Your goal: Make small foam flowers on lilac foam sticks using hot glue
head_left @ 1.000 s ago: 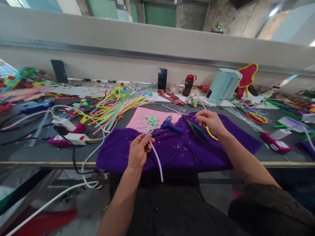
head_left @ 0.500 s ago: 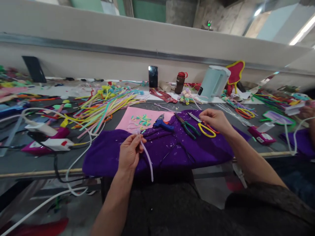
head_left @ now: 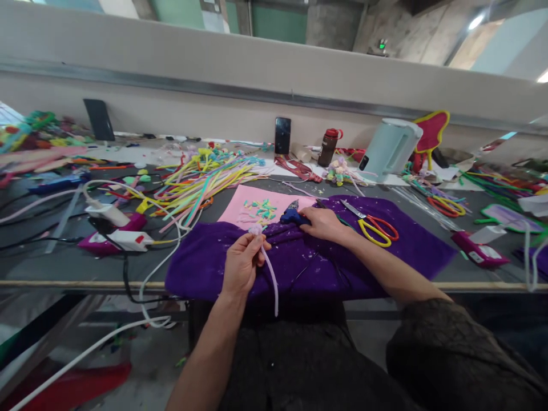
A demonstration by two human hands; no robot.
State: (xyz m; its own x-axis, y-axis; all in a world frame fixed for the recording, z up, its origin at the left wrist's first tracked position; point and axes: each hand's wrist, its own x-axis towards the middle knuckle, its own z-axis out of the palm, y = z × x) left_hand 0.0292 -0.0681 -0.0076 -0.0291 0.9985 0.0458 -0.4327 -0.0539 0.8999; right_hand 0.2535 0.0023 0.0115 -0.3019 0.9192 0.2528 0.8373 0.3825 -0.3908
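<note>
My left hand (head_left: 243, 264) pinches a lilac pipe cleaner (head_left: 270, 273) just below its curled top, and the stem hangs down past the table's front edge. My right hand (head_left: 324, 224) lies on the purple cloth (head_left: 201, 265) with its fingertips on the handle of a blue glue gun (head_left: 291, 215). Whether the fingers have closed round it is not visible. Yellow and red scissors (head_left: 375, 227) lie loose on the cloth to the right of that hand. A pink sheet (head_left: 250, 202) with small coloured scraps sits behind the cloth.
A heap of coloured pipe cleaners (head_left: 201, 177) lies at the back left, with a white power strip (head_left: 128, 240) and cables in front of it. A phone (head_left: 282, 135), a dark bottle (head_left: 329, 147) and a pale green kettle (head_left: 390, 149) stand at the back wall.
My right hand has let go of the scissors and moved left to the blue glue gun. The left hand still holds the pipe cleaner in the same place.
</note>
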